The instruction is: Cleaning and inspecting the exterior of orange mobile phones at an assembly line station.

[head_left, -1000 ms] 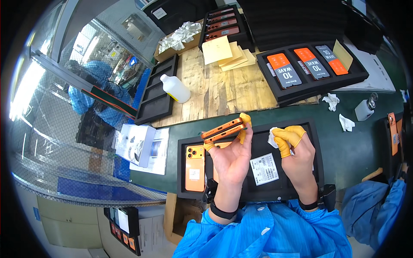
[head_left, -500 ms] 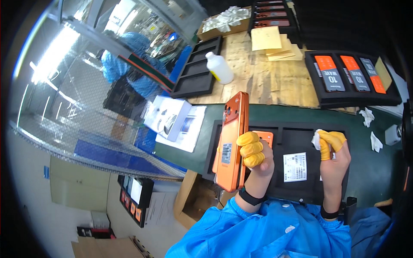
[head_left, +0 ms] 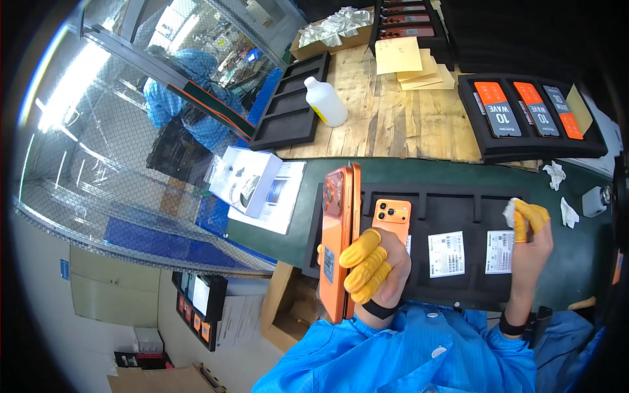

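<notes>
My left hand (head_left: 377, 268), with yellow finger cots, grips an orange smartphone (head_left: 335, 245) by its side. The phone is tilted on edge, its camera end up and its labelled back turned to the left. My right hand (head_left: 534, 229), also in finger cots, pinches a crumpled white wipe (head_left: 509, 213) at the right, apart from the phone. Beneath both hands lies a black foam tray (head_left: 452, 204). Another orange smartphone (head_left: 392, 219) lies in it, camera side up, partly hidden by my left hand. White printed labels (head_left: 447, 254) lie in other compartments.
A white plastic bottle (head_left: 326, 103) stands beside an empty black tray (head_left: 283, 105) on the wooden board. Yellow paper slips (head_left: 400, 59) lie behind. At right, another tray (head_left: 485, 152) holds boxed-looking phones, near loose wipes (head_left: 569, 213) and a small dispenser (head_left: 595, 201). An open white box (head_left: 242, 183) sits left.
My left hand has brought the phone down and slightly left, turning it more edge-on and uncovering the phone in the tray. My right hand has moved right with the wipe, uncovering a second label.
</notes>
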The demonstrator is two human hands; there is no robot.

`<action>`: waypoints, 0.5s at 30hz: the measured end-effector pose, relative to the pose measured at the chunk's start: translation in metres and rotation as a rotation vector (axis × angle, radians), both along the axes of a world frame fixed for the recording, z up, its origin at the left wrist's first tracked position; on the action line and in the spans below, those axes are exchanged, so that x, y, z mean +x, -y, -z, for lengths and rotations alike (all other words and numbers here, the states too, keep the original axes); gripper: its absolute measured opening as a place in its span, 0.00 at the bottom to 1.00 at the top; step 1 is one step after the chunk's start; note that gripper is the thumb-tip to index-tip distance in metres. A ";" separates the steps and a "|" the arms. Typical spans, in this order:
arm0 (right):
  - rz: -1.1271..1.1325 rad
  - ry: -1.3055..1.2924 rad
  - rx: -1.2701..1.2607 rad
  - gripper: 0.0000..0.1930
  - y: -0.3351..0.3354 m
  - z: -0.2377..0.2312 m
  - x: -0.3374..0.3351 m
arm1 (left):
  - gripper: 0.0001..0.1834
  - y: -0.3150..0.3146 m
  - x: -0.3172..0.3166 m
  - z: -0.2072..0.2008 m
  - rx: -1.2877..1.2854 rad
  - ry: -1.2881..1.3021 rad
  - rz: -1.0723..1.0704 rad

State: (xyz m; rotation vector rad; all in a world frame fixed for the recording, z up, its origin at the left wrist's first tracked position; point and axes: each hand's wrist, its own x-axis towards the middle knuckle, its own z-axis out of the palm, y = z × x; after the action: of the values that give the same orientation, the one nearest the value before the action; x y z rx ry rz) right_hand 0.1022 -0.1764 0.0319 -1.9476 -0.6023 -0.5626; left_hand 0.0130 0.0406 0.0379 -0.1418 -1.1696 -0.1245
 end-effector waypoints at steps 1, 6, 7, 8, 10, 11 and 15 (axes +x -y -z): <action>0.051 -0.018 -0.012 0.08 0.010 0.003 0.004 | 0.17 0.000 0.004 0.001 -0.009 0.064 0.039; 0.261 -0.081 -0.161 0.07 0.078 0.029 0.026 | 0.13 0.006 0.001 0.000 -0.031 0.089 0.040; 0.318 -0.071 -0.229 0.07 0.091 0.036 0.029 | 0.13 0.007 0.002 -0.002 -0.011 0.077 0.057; 0.320 -0.071 -0.227 0.07 0.099 0.041 0.031 | 0.13 0.006 0.001 -0.003 0.007 0.067 0.067; 0.351 -0.071 -0.290 0.07 0.112 0.050 0.034 | 0.13 0.006 0.001 0.000 -0.001 0.070 0.065; 0.353 -0.072 -0.288 0.07 0.116 0.053 0.036 | 0.13 0.007 0.000 0.001 -0.016 0.065 0.048; 0.412 -0.076 -0.370 0.08 0.123 0.066 0.043 | 0.13 0.008 0.000 0.000 -0.027 0.045 0.047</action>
State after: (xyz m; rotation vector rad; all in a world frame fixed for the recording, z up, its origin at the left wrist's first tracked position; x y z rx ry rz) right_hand 0.1448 -0.2997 -0.0337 -2.4567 -0.2648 -0.6605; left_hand 0.0134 0.0323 0.0377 -0.1908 -1.2138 -0.1540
